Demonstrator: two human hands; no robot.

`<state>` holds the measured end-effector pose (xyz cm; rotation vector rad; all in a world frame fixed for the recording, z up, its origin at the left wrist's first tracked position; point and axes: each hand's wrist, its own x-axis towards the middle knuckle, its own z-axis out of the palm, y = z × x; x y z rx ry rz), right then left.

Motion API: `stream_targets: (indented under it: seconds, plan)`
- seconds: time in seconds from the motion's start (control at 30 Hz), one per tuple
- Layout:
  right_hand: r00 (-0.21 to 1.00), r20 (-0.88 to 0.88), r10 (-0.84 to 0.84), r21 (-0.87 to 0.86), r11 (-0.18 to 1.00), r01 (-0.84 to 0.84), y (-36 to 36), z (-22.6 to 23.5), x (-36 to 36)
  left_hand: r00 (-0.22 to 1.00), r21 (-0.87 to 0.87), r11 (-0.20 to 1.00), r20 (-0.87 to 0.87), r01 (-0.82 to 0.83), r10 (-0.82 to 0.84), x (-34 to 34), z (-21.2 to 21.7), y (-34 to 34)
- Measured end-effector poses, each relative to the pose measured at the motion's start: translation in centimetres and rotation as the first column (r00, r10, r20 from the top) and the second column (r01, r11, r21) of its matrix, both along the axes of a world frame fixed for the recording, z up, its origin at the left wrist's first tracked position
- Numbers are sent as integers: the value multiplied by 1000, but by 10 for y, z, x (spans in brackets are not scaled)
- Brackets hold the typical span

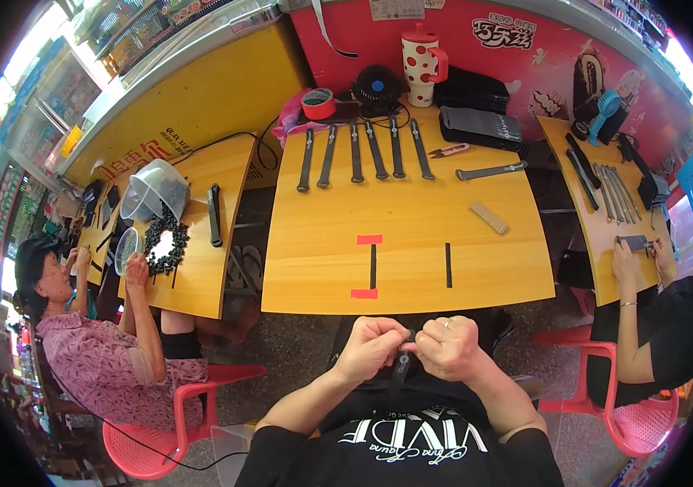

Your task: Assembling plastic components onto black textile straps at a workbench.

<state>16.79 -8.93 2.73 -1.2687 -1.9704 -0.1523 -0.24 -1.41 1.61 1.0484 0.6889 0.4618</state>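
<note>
A person seated at a wooden worktop (306, 252) works a dark strap (399, 377) with both hands, held just off the near edge, in front of the body. The left hand (375, 345) pinches the strap's upper end between thumb and forefinger; the right hand (448, 345), fingers curled in, grips it close beside, though the detail between the fingertips is too small to make out. The job looks partway along: six similar straps (355, 154) stand side by side toward the far edge, with a seventh (491, 170) lying crosswise to their right, near a pair of snips (449, 150). Whether those are finished or waiting cannot be told; the one in hand appears unfinished. Nearer the person, a black strip (373, 266) lies between two red tape marks (369, 239), a second black strip (448, 265) to its right, and a beige ribbed piece (488, 217) beyond. At neighboring tables, one co-worker (119, 341) sits beside small black parts (166, 260), another (663, 325) handles a dark piece (633, 243).
</note>
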Motion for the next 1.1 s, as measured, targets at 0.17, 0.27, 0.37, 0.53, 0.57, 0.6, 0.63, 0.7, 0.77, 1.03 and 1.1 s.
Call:
stream_targets:
  seconds: [0.17,0.27,0.37,0.53,0.57,0.6,0.63,0.7,0.77,1.03,1.1]
  plan:
    - [965,-115,235,53,972,-230,3,9,-32,876,91,877,-67,-471,477,-11,-2,29]
    - [918,-244,312,67,950,-305,0,14,-38,752,279,714,51,-643,657,-42,-2,69]
    - [799,-375,470,96,877,-471,-6,26,-38,661,394,584,88,-710,745,-71,-1,127]
    - [729,-459,508,100,845,-525,-13,30,-29,654,576,484,120,-659,747,-77,-10,190]
    - [756,-446,479,96,866,-492,-16,32,-27,614,718,403,44,-568,788,-77,-22,208]
    - [782,-430,452,95,883,-459,-19,34,-23,557,836,318,-18,-448,831,-81,-38,224]
    - [737,-485,470,85,864,-496,-21,31,-19,555,833,314,-11,-455,832,-82,-45,231]
    - [758,-467,455,94,878,-469,-34,40,-12,418,938,225,-99,-264,903,-81,-57,241]
    - [748,-549,372,71,913,-402,-42,44,-8,427,950,193,-73,-246,902,-84,-67,244]
    - [768,-637,-71,-156,987,-39,-33,37,4,444,840,134,136,-525,886,-76,-33,207]
    - [756,-640,-139,-167,985,39,-28,29,8,774,680,486,194,-549,603,-40,9,145]
